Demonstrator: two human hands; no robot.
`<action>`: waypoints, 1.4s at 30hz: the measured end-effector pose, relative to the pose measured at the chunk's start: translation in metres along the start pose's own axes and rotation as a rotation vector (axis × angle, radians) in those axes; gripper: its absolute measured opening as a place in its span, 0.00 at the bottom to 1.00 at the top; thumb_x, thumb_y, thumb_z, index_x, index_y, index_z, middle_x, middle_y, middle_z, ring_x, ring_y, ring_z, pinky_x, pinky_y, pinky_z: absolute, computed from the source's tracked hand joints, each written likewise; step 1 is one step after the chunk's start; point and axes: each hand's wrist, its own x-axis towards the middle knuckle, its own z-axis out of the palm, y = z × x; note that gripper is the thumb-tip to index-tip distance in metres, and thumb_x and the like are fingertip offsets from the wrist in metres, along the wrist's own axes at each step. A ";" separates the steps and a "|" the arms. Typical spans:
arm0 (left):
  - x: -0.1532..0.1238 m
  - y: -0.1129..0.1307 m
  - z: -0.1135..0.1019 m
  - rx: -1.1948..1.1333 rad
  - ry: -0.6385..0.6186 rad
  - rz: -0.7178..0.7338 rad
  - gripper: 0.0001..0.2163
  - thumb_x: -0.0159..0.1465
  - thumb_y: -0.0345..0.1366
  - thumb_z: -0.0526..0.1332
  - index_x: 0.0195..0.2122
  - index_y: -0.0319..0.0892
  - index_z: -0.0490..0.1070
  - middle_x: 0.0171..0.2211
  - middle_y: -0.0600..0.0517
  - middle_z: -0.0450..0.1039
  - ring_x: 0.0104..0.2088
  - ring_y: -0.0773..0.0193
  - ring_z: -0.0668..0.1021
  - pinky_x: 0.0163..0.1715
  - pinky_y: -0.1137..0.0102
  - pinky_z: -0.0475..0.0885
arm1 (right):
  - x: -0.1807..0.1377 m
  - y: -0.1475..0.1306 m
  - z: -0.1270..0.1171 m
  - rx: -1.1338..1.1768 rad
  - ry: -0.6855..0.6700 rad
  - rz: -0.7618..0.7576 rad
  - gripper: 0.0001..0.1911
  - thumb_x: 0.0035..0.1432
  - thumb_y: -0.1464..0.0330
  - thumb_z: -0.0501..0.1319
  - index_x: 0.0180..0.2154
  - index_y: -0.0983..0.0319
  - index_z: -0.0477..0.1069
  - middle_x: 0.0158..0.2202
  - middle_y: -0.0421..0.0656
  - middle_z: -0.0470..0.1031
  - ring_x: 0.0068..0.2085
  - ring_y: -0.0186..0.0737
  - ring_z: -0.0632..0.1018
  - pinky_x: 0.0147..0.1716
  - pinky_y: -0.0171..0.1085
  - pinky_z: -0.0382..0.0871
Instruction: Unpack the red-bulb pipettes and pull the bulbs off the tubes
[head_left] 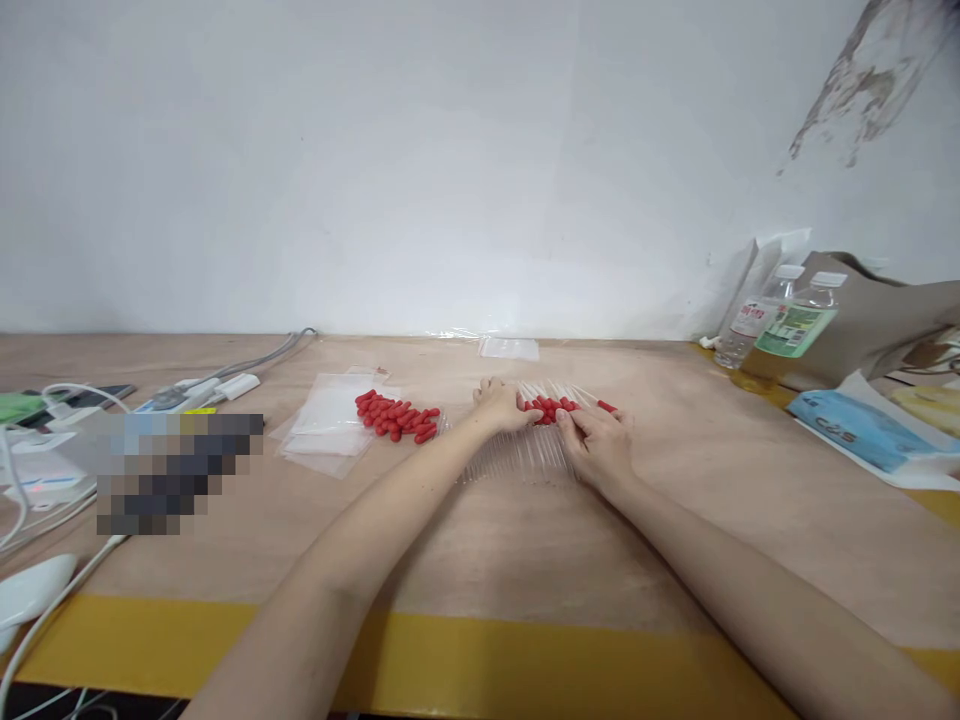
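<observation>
Several thin white pointed sticks with red ends [550,408] lie side by side between my hands. My left hand [504,405] closes round the left side of this row, its thumb against the red ends. From the right, my right hand [602,445] grips the same row with thumb and fingers, and one red end shows by its fingers. Just below them, clear thin plastic tubes [517,458] lie in a row on the table, partly covered by my left forearm. A heap of loose red capsule-shaped pieces [396,415] sits to the left.
Clear plastic bags [326,425] lie under and beside the red heap. A white sheet [510,348] is by the wall. Cables and a power strip [202,388] are at left. Two bottles [795,325] and a blue tissue pack [862,425] are at right.
</observation>
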 end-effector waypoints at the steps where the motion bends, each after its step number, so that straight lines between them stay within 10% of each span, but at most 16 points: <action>1: 0.001 -0.001 0.001 -0.003 0.010 0.006 0.17 0.49 0.52 0.61 0.27 0.42 0.71 0.40 0.44 0.65 0.48 0.48 0.64 0.45 0.58 0.61 | 0.000 -0.001 0.000 0.002 0.000 -0.005 0.21 0.60 0.64 0.49 0.17 0.63 0.65 0.18 0.39 0.69 0.24 0.32 0.68 0.36 0.38 0.50; 12: -0.019 -0.018 -0.008 -0.092 0.261 -0.032 0.12 0.58 0.43 0.55 0.28 0.41 0.72 0.42 0.44 0.64 0.47 0.52 0.64 0.46 0.58 0.61 | -0.001 0.002 0.003 0.036 0.023 -0.007 0.18 0.58 0.65 0.52 0.19 0.63 0.67 0.18 0.38 0.68 0.25 0.32 0.69 0.36 0.39 0.53; 15: -0.050 -0.045 -0.021 -0.104 0.431 0.158 0.09 0.57 0.41 0.58 0.29 0.40 0.71 0.40 0.46 0.65 0.46 0.55 0.65 0.46 0.60 0.61 | -0.001 -0.001 0.003 0.108 0.070 -0.078 0.10 0.56 0.64 0.55 0.31 0.61 0.72 0.27 0.42 0.72 0.31 0.37 0.72 0.37 0.40 0.57; 22: -0.114 -0.085 -0.034 0.069 0.430 0.599 0.05 0.58 0.34 0.57 0.34 0.42 0.68 0.37 0.50 0.70 0.41 0.60 0.68 0.42 0.62 0.60 | -0.006 -0.030 -0.005 0.142 -0.078 -0.452 0.24 0.57 0.60 0.55 0.54 0.62 0.60 0.51 0.48 0.67 0.53 0.45 0.66 0.54 0.47 0.55; 28: -0.117 -0.078 -0.026 0.068 0.439 0.634 0.04 0.59 0.33 0.55 0.34 0.42 0.66 0.36 0.51 0.72 0.38 0.62 0.70 0.42 0.63 0.59 | -0.012 -0.035 0.000 0.123 -0.161 -0.570 0.14 0.60 0.66 0.53 0.47 0.60 0.67 0.45 0.42 0.74 0.53 0.41 0.68 0.59 0.51 0.44; 36: -0.115 -0.075 -0.021 0.033 0.385 0.697 0.12 0.59 0.37 0.56 0.44 0.41 0.66 0.43 0.47 0.70 0.44 0.60 0.69 0.45 0.63 0.61 | -0.017 -0.041 0.006 0.237 -0.152 -0.579 0.09 0.58 0.72 0.53 0.38 0.62 0.71 0.36 0.41 0.77 0.47 0.39 0.73 0.58 0.50 0.52; 42: -0.115 -0.068 -0.022 0.111 0.357 0.738 0.08 0.62 0.36 0.53 0.32 0.41 0.69 0.33 0.51 0.72 0.38 0.63 0.70 0.44 0.63 0.61 | -0.021 -0.049 0.010 0.350 -0.112 -0.637 0.09 0.59 0.73 0.52 0.37 0.63 0.70 0.34 0.44 0.77 0.44 0.37 0.75 0.55 0.47 0.60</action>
